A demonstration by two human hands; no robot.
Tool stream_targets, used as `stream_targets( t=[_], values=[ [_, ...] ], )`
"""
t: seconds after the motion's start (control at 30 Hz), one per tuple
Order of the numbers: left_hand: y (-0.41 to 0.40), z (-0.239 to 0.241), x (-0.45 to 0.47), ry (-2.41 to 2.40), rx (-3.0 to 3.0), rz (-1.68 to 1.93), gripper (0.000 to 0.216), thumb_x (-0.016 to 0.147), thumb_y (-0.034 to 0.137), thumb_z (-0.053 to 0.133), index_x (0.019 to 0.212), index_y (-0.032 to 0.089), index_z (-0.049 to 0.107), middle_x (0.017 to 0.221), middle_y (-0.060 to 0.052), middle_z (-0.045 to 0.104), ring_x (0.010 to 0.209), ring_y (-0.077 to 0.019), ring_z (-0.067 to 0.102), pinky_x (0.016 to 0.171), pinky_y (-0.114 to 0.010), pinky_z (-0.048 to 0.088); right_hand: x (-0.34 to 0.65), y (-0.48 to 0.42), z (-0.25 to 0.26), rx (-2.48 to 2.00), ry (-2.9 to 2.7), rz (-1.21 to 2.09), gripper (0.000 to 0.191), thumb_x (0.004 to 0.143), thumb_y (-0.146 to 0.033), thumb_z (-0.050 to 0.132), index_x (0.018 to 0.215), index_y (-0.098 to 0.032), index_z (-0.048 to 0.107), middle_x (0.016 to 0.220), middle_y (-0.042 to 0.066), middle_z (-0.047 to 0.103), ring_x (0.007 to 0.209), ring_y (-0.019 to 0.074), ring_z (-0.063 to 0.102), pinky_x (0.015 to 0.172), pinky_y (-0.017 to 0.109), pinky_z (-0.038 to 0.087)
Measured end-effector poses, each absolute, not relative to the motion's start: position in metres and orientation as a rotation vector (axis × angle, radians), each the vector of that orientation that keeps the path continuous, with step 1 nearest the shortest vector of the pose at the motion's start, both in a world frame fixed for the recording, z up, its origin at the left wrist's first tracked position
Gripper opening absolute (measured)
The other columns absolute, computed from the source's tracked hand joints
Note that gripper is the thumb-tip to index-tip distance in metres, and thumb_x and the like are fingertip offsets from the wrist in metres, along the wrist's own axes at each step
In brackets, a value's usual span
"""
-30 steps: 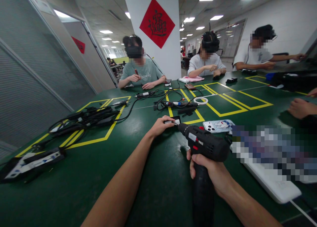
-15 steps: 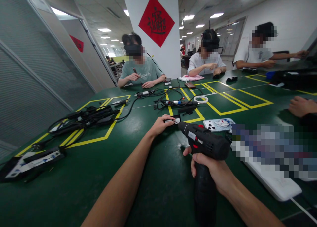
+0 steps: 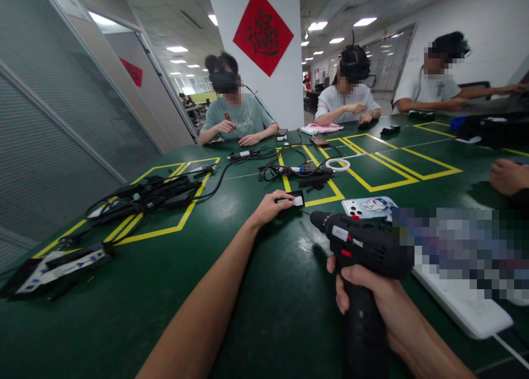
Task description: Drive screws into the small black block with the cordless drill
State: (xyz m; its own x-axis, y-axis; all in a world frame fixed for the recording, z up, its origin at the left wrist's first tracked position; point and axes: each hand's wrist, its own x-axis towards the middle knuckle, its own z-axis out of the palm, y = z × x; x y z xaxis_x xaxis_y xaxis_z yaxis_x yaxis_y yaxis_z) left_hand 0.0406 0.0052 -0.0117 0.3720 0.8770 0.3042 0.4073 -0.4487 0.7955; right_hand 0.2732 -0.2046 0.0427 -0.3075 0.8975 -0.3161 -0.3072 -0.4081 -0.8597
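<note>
My right hand [image 3: 374, 285] is wrapped round the grip of a black cordless drill [image 3: 367, 244] with red buttons. The drill points left and away from me, and its thin bit [image 3: 305, 211] ends just short of a small black part [image 3: 296, 194] with a white piece on it. My left hand [image 3: 269, 207] pinches that part against the green table [image 3: 268, 291]. Its fingers cover the part's left side, so its kind cannot be made out.
Tangled black cables [image 3: 144, 197] lie left, with a black-and-white device [image 3: 66, 269] nearer me. More cables and a white ring [image 3: 338, 164] lie ahead. A phone [image 3: 367, 207] and a white slab [image 3: 467, 313] sit right. Three people work across the table; another person's hand [image 3: 509, 176] rests right.
The drill in my right hand has drawn back to the right and toward me, its bit moving off the small part. My left hand stays in place on the part.
</note>
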Motion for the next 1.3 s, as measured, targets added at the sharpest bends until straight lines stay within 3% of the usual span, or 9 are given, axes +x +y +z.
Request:
stream_targets(
  t=[1.3],
  values=[
    [0.007, -0.014, 0.039, 1.082, 2.021, 0.966, 0.031, 0.072, 0.039, 0.063, 0.096, 0.021, 0.067, 0.105, -0.004, 0.060, 0.101, -0.0195, 0.053, 0.094, -0.032, 0.037, 0.257, -0.202, 0.044, -1.054, -0.967, 1.793, 0.020, 0.076, -0.026, 0.048, 0.088, -0.013, 0.057, 0.051, 0.002, 0.056, 0.049, 0.0127, 0.048, 0.053, 0.026, 0.035]
  ],
)
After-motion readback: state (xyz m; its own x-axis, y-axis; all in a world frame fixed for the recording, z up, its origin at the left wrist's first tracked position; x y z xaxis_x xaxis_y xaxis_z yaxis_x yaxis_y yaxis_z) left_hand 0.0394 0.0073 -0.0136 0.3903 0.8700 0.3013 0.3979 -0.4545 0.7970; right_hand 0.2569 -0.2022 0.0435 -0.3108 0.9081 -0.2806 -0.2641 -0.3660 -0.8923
